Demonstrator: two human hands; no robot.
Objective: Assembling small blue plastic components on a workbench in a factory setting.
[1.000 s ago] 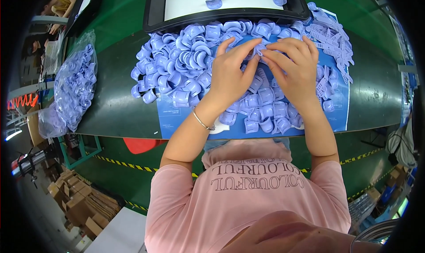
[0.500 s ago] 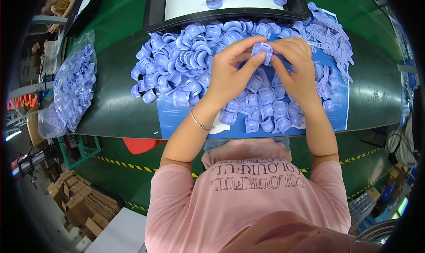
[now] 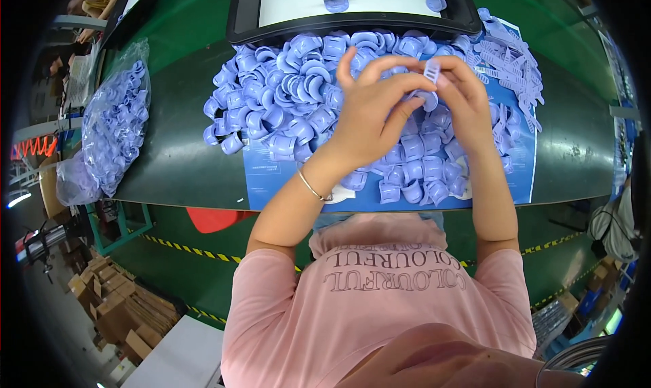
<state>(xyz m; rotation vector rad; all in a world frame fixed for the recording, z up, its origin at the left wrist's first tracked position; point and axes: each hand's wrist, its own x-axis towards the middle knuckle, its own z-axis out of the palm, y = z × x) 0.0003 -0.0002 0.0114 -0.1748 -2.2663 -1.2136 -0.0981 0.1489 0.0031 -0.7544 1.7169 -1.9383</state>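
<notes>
My left hand [image 3: 376, 110] pinches a lavender curved plastic piece [image 3: 428, 101] between thumb and fingers, above the middle of the table. Close against it, my right hand [image 3: 464, 96] grips a slotted lavender plastic strap [image 3: 432, 70] that stands up at the piece. Fingers partly hide where the two parts meet. Left of my hands lies a heap of similar curved pieces [image 3: 271, 93]. Below them several more pieces [image 3: 413, 164] rest on a blue printed sheet [image 3: 268, 181]. A pile of slotted straps [image 3: 508, 59] lies at the right.
A black-rimmed tray [image 3: 352, 24] with a white bottom stands at the far side, holding two lavender pieces. A clear plastic bag [image 3: 115, 127] full of lavender parts sits on the dark green table [image 3: 176, 137] at the left. A red stool [image 3: 213, 218] shows under the near edge.
The curved piece has been turned and shifted slightly right in my hands. A slotted strap now shows standing at it in my right fingers. Some left fingers have lifted and spread.
</notes>
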